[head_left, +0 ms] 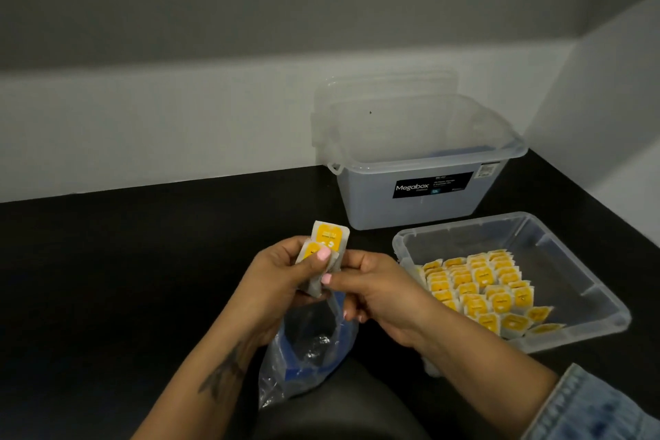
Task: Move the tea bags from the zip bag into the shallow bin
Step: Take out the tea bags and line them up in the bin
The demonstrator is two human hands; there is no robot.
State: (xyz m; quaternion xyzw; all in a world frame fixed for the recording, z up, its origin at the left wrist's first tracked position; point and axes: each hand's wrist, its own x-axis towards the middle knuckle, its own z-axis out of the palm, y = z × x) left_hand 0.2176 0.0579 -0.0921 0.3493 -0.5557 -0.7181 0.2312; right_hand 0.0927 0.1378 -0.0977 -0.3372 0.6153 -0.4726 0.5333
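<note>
A small stack of yellow-labelled tea bags [323, 250] is gripped by the left hand [282, 271] above the zip bag [307, 350]; the right hand [375, 291] pinches their lower edge. More tea bags [478, 289] fill the shallow bin [589, 282] on the black worktop [125, 261], the Megabox tub [421, 168] behind.

Your view is dim and slightly soft overall. The black table [107, 279] swallows detail toward 9 o'clock. Light seems to fall from above, brightening the wall [178, 111]. Straight edges bow near 3 o'clock, and glare glints on the zip bag [310, 346].
</note>
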